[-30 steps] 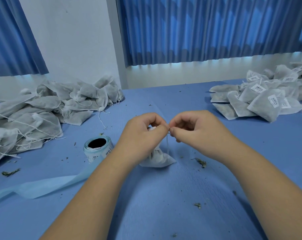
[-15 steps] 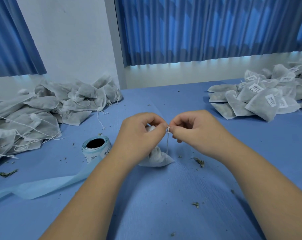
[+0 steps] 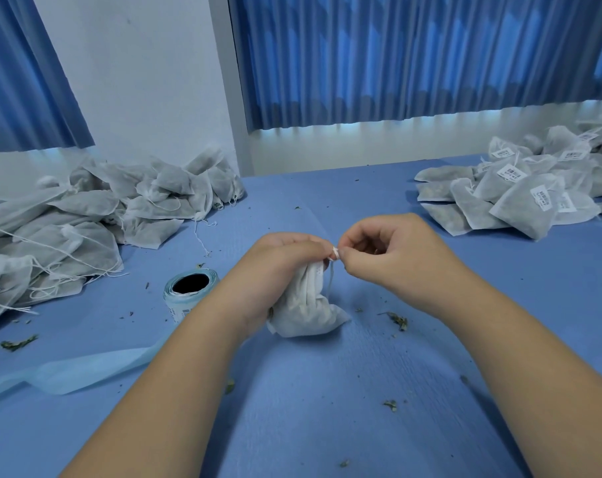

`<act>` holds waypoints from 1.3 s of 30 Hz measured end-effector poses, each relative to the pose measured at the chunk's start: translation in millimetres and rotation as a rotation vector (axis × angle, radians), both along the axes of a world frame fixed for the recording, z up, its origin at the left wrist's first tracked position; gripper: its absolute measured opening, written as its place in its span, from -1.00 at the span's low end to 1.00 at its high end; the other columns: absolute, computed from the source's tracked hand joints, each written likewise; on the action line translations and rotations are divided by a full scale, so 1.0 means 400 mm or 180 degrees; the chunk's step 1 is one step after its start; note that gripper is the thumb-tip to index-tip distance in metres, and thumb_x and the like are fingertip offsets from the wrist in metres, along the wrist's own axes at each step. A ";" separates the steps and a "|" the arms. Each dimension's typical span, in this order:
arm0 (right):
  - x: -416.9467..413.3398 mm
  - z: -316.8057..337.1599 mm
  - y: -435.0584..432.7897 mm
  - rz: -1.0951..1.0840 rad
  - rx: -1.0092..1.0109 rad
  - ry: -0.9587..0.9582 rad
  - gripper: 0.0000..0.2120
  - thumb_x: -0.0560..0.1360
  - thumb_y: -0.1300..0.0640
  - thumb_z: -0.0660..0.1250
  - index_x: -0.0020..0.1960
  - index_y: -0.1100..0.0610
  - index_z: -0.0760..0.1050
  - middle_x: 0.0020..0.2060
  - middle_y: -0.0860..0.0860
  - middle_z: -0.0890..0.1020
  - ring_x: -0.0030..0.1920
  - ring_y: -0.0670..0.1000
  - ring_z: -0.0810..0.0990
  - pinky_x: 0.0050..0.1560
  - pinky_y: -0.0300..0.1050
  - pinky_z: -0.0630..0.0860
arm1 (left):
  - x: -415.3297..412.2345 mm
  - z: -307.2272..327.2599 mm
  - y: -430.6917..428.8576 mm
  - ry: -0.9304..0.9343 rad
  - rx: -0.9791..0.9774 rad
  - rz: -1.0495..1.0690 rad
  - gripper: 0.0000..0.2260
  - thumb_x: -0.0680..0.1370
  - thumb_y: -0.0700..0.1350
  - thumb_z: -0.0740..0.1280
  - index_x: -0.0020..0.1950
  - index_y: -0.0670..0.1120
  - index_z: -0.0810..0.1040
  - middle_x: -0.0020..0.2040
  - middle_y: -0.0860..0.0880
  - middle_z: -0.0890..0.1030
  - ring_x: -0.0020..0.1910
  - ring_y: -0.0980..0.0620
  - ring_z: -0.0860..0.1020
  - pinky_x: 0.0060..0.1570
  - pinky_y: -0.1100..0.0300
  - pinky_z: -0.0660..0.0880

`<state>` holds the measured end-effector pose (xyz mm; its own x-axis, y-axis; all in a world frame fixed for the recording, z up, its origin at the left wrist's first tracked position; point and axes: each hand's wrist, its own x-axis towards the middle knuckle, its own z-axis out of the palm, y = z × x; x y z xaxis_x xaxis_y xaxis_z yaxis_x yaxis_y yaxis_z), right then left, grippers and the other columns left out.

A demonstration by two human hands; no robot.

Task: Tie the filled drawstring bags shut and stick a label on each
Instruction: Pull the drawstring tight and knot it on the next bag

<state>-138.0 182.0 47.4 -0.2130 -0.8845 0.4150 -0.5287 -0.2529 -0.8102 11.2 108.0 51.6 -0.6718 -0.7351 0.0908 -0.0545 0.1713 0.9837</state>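
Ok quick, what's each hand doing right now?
Left hand: grip closed round the neck of the small white fabric drawstring bag.
Right hand: grip closed, pinching the thin white string at the bag's top.

Two bare forearms reach in from the lower edge, the left from 7 o'clock and the right from 4 o'clock, and meet mid-view. The left hand (image 3: 278, 270), back upward, curls its fingers round the gathered neck of a small white fabric drawstring bag (image 3: 306, 312). At its 3 o'clock the right hand (image 3: 389, 257), fingers curled, pinches the thin white string (image 3: 334, 254) between thumb and forefinger, just beside the left fingertips.
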 end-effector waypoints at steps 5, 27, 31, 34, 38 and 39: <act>0.003 -0.004 -0.005 -0.0190 -0.0148 0.0176 -0.84 0.40 0.25 0.42 -0.33 0.05 0.60 -0.49 -0.17 0.53 -0.45 -0.22 0.42 -0.38 -0.43 0.35 | 0.003 -0.003 -0.008 -0.0048 0.0031 -0.0010 -0.90 0.31 -0.04 0.38 -0.34 -0.04 0.63 -0.37 0.04 0.50 -0.40 0.14 0.45 -0.37 0.33 0.38; 0.003 -0.016 -0.009 -0.0450 -0.0248 0.0674 -0.81 0.45 0.13 0.43 -0.32 -0.05 0.57 -0.45 -0.23 0.56 -0.42 -0.22 0.47 -0.35 -0.42 0.35 | -0.009 -0.015 -0.008 0.0075 -0.0157 0.0375 -0.77 0.50 -0.11 0.43 -0.38 0.00 0.62 -0.44 0.08 0.50 -0.45 0.16 0.44 -0.41 0.37 0.39; 0.000 -0.008 -0.002 -0.0381 -0.0210 0.0369 -0.80 0.42 0.19 0.42 -0.35 0.01 0.55 -0.48 -0.17 0.54 -0.45 -0.20 0.43 -0.40 -0.42 0.33 | -0.004 -0.011 -0.003 0.0123 -0.0324 0.0183 -0.86 0.49 -0.10 0.44 -0.28 0.01 0.66 -0.40 0.12 0.54 -0.40 0.22 0.48 -0.36 0.42 0.42; -0.005 -0.001 -0.001 -0.0303 -0.0159 0.0124 -0.78 0.42 0.21 0.42 -0.36 0.02 0.54 -0.50 -0.15 0.52 -0.45 -0.19 0.42 -0.41 -0.39 0.34 | -0.001 -0.009 0.000 0.0155 -0.0424 0.0129 -0.89 0.49 -0.09 0.45 -0.24 0.02 0.69 -0.36 0.14 0.58 -0.35 0.24 0.51 -0.31 0.43 0.42; -0.016 0.001 0.000 -0.0271 -0.0074 0.0081 -0.80 0.43 0.21 0.41 -0.35 0.03 0.54 -0.43 -0.02 0.57 -0.36 -0.08 0.51 -0.35 -0.23 0.41 | -0.003 -0.011 -0.003 0.0147 -0.0455 0.0279 -0.88 0.48 -0.10 0.46 -0.27 0.00 0.67 -0.38 0.12 0.54 -0.38 0.21 0.46 -0.35 0.41 0.39; -0.019 0.003 0.001 -0.0232 -0.0075 0.0008 -0.80 0.43 0.22 0.41 -0.35 0.05 0.54 -0.44 -0.02 0.56 -0.36 -0.07 0.51 -0.35 -0.21 0.41 | -0.004 -0.012 -0.005 0.0141 -0.0442 0.0336 -0.86 0.47 -0.10 0.47 -0.29 0.00 0.66 -0.39 0.11 0.52 -0.39 0.18 0.44 -0.36 0.40 0.37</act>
